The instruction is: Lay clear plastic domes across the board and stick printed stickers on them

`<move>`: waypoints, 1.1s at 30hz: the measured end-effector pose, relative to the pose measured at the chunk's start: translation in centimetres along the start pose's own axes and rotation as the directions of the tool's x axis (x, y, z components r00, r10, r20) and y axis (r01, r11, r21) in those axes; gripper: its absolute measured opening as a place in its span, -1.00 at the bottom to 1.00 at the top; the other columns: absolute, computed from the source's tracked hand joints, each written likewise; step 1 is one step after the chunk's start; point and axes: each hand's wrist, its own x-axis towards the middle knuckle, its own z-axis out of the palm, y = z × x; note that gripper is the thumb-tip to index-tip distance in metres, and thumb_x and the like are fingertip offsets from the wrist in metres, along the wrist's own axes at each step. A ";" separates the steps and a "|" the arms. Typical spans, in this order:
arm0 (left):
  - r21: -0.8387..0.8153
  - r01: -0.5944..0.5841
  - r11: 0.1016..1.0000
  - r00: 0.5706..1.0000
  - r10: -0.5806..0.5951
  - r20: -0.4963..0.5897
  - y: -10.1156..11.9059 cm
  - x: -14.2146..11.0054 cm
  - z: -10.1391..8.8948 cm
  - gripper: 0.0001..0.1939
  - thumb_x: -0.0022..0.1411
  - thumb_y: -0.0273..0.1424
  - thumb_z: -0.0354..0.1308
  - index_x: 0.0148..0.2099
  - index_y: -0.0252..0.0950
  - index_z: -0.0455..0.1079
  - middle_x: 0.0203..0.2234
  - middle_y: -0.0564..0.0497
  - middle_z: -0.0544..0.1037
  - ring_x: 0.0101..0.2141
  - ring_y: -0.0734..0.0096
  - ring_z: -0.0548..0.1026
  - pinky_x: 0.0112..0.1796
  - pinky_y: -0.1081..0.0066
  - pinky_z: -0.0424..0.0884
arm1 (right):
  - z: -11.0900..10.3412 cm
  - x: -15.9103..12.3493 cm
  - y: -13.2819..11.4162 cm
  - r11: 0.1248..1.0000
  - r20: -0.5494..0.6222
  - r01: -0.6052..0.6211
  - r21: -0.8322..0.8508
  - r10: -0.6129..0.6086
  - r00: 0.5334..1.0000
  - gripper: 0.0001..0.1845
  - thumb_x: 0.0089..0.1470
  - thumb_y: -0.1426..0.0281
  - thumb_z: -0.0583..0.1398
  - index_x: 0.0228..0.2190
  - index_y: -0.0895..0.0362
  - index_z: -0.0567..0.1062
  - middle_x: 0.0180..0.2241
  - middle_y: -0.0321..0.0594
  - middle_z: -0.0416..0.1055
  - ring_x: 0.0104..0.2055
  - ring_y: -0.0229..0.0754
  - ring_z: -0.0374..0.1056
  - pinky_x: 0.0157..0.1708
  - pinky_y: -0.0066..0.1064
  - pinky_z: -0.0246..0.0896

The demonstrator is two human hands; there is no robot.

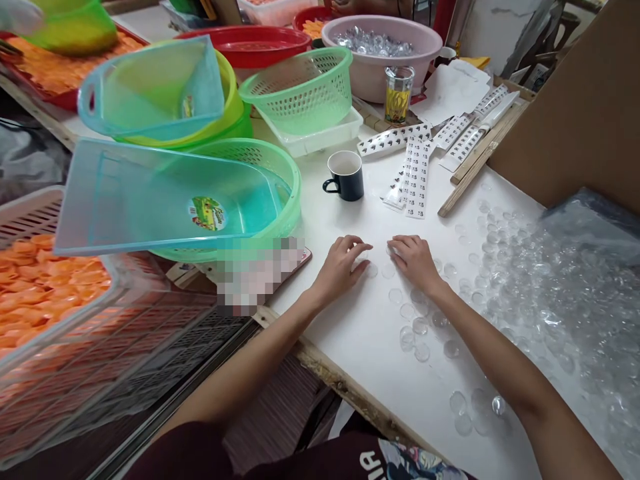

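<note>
In the head view, take the dark mug (352,185) as the landmark; its handle points to your left. Your left hand (344,267) is on the near side of the mug, above the white table (345,340). Its thumb and forefinger curve around a gap with clear plastic near it, but I cannot tell if they grip it. Your right hand (414,261) is nearer to you than the mug and to its right, with fingertips at another clear piece; whether they pinch it, I cannot tell. Loose clear discs (395,295) lie to the near right of the mug, flat and round, so no long axis is seen. Farther right is the clear pile (565,300). Beyond the mug, to its right, sticker strips (417,177) carry small dark prints. Left of it, the blue scoop (125,193) bears a colourful label (207,213), whose word is too small to read surely.
</note>
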 end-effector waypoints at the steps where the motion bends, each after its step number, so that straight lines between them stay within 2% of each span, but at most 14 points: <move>1: 0.022 -0.026 0.999 1.000 0.025 0.010 0.3 -0.3 0.1 -0.73 0.38 -0.34 0.11 0.08 -0.24 0.43 -0.04 -0.17 0.44 -0.04 0.10 0.41 0.00 0.12 0.39 | 0.0 0.1 0.0 1.000 -0.020 -0.023 -0.001 0.023 1.000 -0.66 0.25 0.45 0.12 0.01 0.04 0.53 0.06 -0.09 0.48 0.06 0.09 0.31 0.02 -0.03 0.22; 3: 0.044 -0.083 0.996 0.993 0.079 0.088 0.7 -0.8 0.3 -0.76 0.38 -0.29 0.15 0.04 -0.22 0.45 -0.08 -0.15 0.47 -0.09 0.12 0.42 -0.05 0.15 0.40 | -0.2 -0.3 -0.4 0.999 -0.054 -0.043 0.005 0.043 0.998 -0.66 0.25 0.44 0.13 0.03 0.08 0.52 0.05 -0.06 0.48 0.04 0.07 0.31 0.03 -0.05 0.22; 5: 0.049 -0.121 0.991 0.981 0.112 0.160 0.6 -1.1 0.5 -0.78 0.38 -0.30 0.14 0.01 -0.22 0.46 -0.13 -0.13 0.50 -0.12 0.14 0.44 -0.10 0.19 0.41 | -0.3 -1.3 -1.1 1.000 -0.014 0.019 0.024 -0.018 1.000 -0.67 0.25 0.41 0.17 0.03 0.09 0.52 0.03 -0.07 0.48 0.03 0.03 0.32 0.03 -0.10 0.22; 8: 0.064 -0.114 0.991 0.984 0.104 0.145 0.0 -1.0 0.8 -0.79 0.40 -0.38 0.08 0.01 -0.24 0.45 -0.13 -0.14 0.50 -0.12 0.14 0.45 -0.10 0.20 0.41 | -0.3 -3.1 -2.0 0.993 0.093 0.110 0.044 -0.114 0.989 -0.75 0.27 0.41 0.16 -0.07 0.05 0.56 -0.02 -0.13 0.51 0.00 -0.02 0.34 0.00 -0.14 0.23; 10: 0.080 -0.095 0.992 0.993 0.088 0.081 -0.2 -0.9 1.0 -0.78 0.40 -0.43 0.04 0.02 -0.25 0.44 -0.09 -0.16 0.49 -0.11 0.14 0.45 -0.09 0.18 0.42 | -0.5 -4.0 -1.7 0.996 0.065 0.065 0.063 -0.069 0.996 -0.75 0.28 0.42 0.13 -0.07 0.04 0.56 -0.03 -0.13 0.51 0.00 -0.02 0.35 0.01 -0.14 0.24; 13: 0.092 -0.112 0.989 0.994 0.112 0.004 0.6 -1.1 1.5 -0.77 0.40 -0.42 0.05 0.06 -0.27 0.41 -0.02 -0.19 0.47 -0.06 0.12 0.45 -0.04 0.14 0.41 | -1.5 -5.0 0.2 0.990 -0.107 -0.066 0.121 0.079 0.991 -0.69 0.28 0.38 0.13 0.02 0.05 0.52 -0.01 -0.09 0.48 0.04 0.01 0.35 0.06 -0.10 0.25; 16: 0.059 -0.211 0.976 0.976 0.207 0.066 2.0 -1.3 2.4 -0.71 0.42 -0.36 0.07 0.14 -0.25 0.36 0.07 -0.21 0.45 0.04 0.09 0.42 -0.01 0.12 0.40 | -2.7 -6.1 2.4 0.980 -0.208 -0.180 0.084 0.194 0.959 -0.68 0.23 0.34 0.17 0.00 0.07 0.54 0.00 -0.04 0.46 0.06 0.10 0.33 0.09 0.02 0.24; 18: 0.041 -0.256 0.966 0.961 0.250 0.117 2.5 -1.2 2.9 -0.69 0.42 -0.36 0.07 0.17 -0.24 0.34 0.11 -0.21 0.43 0.08 0.08 0.40 0.00 0.12 0.40 | -3.2 -6.9 3.2 0.977 -0.182 -0.208 0.054 0.215 0.960 -0.70 0.18 0.34 0.22 -0.05 0.07 0.56 0.00 -0.02 0.46 0.04 0.14 0.32 0.07 0.08 0.24; 20: 0.038 -0.278 0.960 0.953 0.270 0.139 2.6 -1.0 3.4 -0.69 0.42 -0.38 0.06 0.17 -0.25 0.34 0.10 -0.21 0.44 0.08 0.07 0.40 0.00 0.11 0.39 | -3.4 -7.5 3.3 0.978 -0.126 -0.184 0.094 0.195 0.973 -0.74 0.17 0.37 0.21 -0.10 0.06 0.58 -0.05 -0.04 0.49 0.01 0.11 0.34 0.05 0.06 0.27; 23: 0.029 -0.308 0.951 0.941 0.300 0.154 2.5 -0.7 3.8 -0.71 0.43 -0.41 0.03 0.15 -0.28 0.34 0.07 -0.20 0.48 0.06 0.09 0.42 0.01 0.12 0.39 | -3.4 -8.0 2.7 0.948 -0.094 -0.172 0.269 0.204 0.975 -0.76 0.19 0.37 0.18 -0.12 0.04 0.58 -0.13 -0.11 0.52 -0.07 -0.01 0.40 -0.01 -0.06 0.36; 27: -0.020 -0.320 0.947 0.934 0.319 0.159 3.6 -0.7 4.1 -0.67 0.44 -0.38 0.03 0.20 -0.30 0.31 0.12 -0.22 0.45 0.10 0.10 0.40 0.05 0.12 0.36 | -3.5 -8.3 2.0 0.848 -0.136 -0.244 0.471 0.343 0.929 -0.74 0.19 0.27 0.19 -0.13 0.06 0.57 -0.12 -0.15 0.54 -0.17 -0.11 0.46 -0.11 -0.18 0.42; 30: -0.071 -0.324 0.944 0.922 0.331 0.202 4.6 -0.8 4.1 -0.69 0.40 -0.39 0.10 0.15 -0.28 0.35 0.10 -0.18 0.48 0.10 0.10 0.40 0.05 0.14 0.36 | -3.9 -8.9 2.1 0.853 -0.206 -0.246 0.460 0.372 0.905 -0.74 0.19 0.27 0.17 -0.16 0.07 0.58 -0.14 -0.14 0.53 -0.19 -0.13 0.46 -0.13 -0.19 0.43; 33: -0.091 -0.318 0.944 0.920 0.330 0.212 4.7 -0.9 4.1 -0.76 0.37 -0.55 0.04 0.02 -0.26 0.42 0.01 -0.11 0.54 0.03 0.17 0.44 0.01 0.21 0.37 | -4.3 -9.9 2.2 0.899 -0.211 -0.219 0.379 0.315 0.926 -0.75 0.18 0.31 0.16 -0.16 0.06 0.59 -0.15 -0.14 0.52 -0.19 -0.12 0.45 -0.13 -0.17 0.43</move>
